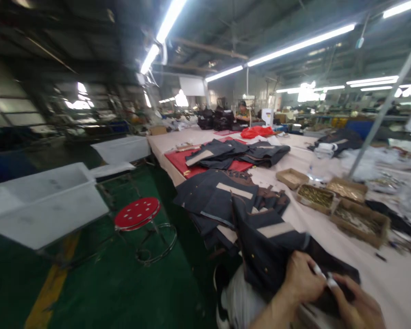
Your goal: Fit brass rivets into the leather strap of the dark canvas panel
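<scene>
At the lower right, my left hand is closed on a dark fabric piece with a beige strip on it. My right hand is closed close beside it, fingers pinched at the same dark fabric. White wraps cover some fingertips of both hands, which nearly meet. Anything small between the fingertips is too blurred to make out. Part of the fabric hangs over the table edge by my lap. Just beyond it lies a stack of similar dark fabric pieces with beige strips and brown edging.
Shallow cardboard boxes stand on the pale-covered table to the right, one holding brass-coloured small parts. More dark pieces lie on a red sheet. A red stool and a white bin stand on the green floor at left.
</scene>
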`<state>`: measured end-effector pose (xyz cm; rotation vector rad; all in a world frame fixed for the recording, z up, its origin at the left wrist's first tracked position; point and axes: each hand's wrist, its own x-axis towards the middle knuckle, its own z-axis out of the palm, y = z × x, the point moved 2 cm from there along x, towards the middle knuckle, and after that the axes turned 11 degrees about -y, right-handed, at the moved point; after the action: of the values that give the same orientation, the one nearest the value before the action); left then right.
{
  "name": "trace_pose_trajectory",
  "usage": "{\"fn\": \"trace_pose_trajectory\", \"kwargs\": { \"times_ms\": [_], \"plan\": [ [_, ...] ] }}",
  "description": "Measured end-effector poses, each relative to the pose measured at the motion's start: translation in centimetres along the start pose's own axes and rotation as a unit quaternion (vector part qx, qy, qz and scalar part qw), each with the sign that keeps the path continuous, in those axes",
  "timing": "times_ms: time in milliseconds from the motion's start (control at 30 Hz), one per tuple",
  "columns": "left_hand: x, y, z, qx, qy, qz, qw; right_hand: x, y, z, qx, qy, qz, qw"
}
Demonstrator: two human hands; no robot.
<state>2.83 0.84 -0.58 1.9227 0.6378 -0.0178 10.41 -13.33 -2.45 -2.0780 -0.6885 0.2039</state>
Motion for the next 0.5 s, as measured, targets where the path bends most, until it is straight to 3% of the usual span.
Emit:
{"fn": "trace_pose_trajectory", "kwargs": {
  "times_ms": [67,233,500],
  "plan": [
    [1.1,0.7,0.0,0.006,0.004,0.044,0.999,0.2,0.4,-0.9,0.03,-0.047,0.014,0.998],
    [4.4,0.1,0.7,-0.023,-0.017,0.086,0.996,1.6,1.6,-1.5,0.195,0.003,0.064,0.979],
    [4.7,-0.6,1.1,-0.032,-0.016,0.092,0.995,1.6,2.9,-0.8,0.265,0.019,0.058,0.962]
  ]
}}
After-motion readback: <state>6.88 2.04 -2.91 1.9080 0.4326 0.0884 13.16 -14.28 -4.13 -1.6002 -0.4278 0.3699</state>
